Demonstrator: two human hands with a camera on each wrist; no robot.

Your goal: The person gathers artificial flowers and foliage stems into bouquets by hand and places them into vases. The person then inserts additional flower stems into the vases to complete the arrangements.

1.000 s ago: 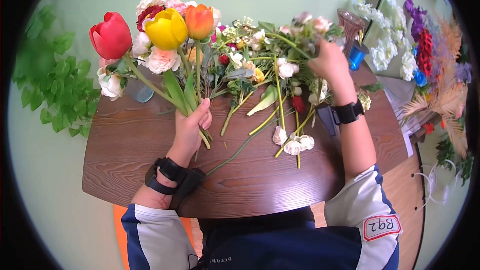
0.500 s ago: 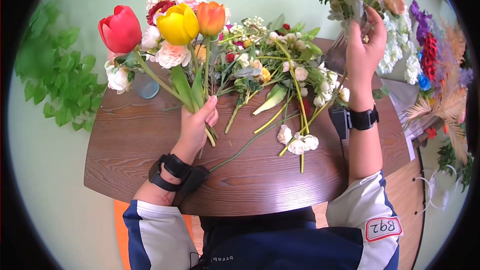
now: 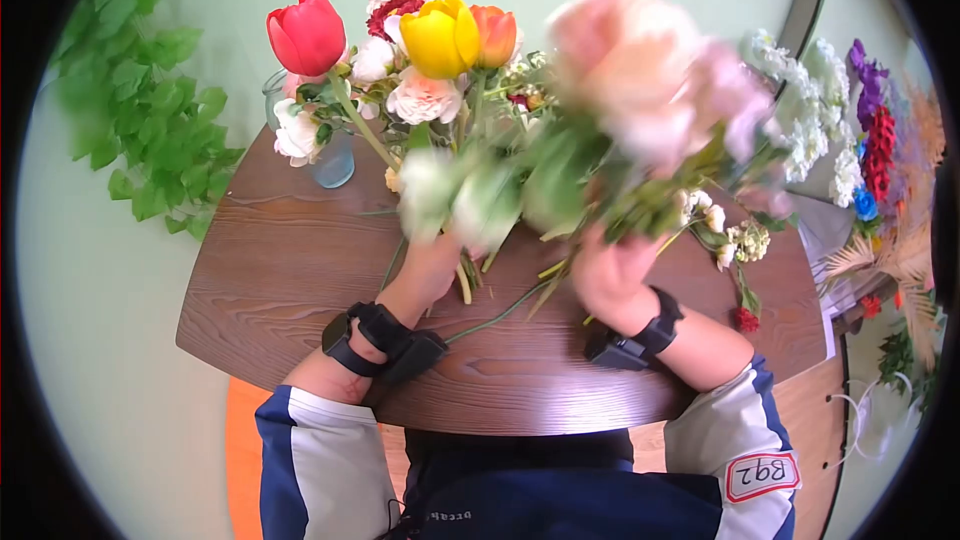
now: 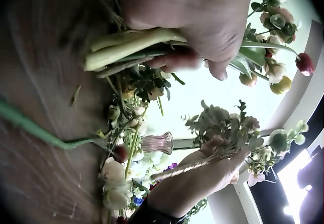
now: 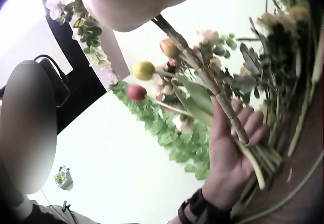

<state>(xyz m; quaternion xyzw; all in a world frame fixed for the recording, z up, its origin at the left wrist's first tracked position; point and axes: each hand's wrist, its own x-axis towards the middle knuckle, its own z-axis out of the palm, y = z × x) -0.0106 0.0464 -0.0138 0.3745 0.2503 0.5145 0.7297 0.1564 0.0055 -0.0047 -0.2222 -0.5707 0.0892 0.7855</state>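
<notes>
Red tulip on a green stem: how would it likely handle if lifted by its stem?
The red, cupped tulip is probably fairly stiff: its slender green stem holds it up at a slant. It may feel top-heavy, being far broader than that stem.

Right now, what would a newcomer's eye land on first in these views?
Probably the big, blurred pink bloom, held by the right grip above the table. Next, the red tulip and yellow tulip in the left grip's bunch, left of that bloom in the head view. Then green leaves, far left.
</notes>
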